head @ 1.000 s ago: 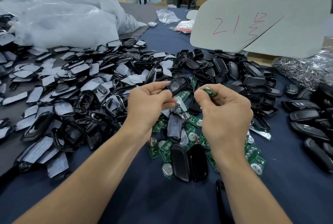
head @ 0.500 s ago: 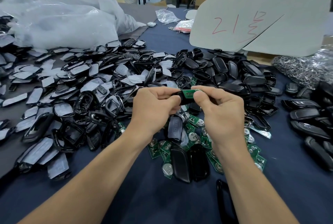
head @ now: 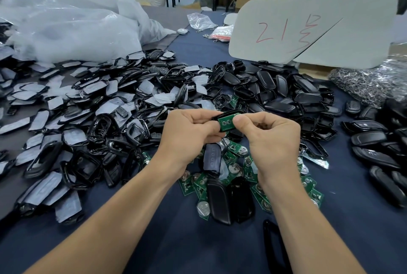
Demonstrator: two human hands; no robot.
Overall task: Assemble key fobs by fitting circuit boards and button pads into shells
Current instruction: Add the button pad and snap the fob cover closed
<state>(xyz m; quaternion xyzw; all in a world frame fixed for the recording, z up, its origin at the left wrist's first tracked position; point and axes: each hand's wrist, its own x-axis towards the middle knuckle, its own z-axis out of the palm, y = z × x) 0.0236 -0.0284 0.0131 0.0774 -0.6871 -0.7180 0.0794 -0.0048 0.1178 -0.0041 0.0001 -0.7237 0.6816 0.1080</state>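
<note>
The left hand grips a black shell while the right hand pinches a green circuit board lying against it, both held between the hands above loose boards on the dark blue table.

The left grip is holding a black key fob shell above the tabletop, while the right grip is pinching a green circuit board against the shell's open face. Loose circuit boards with coin cells are lying at 6 o'clock from the grips. Film-covered shell frames are lying heaped at 9 o'clock, black shell backs are lying piled at 1 o'clock, and a white card marked in red is standing beyond them.
</note>
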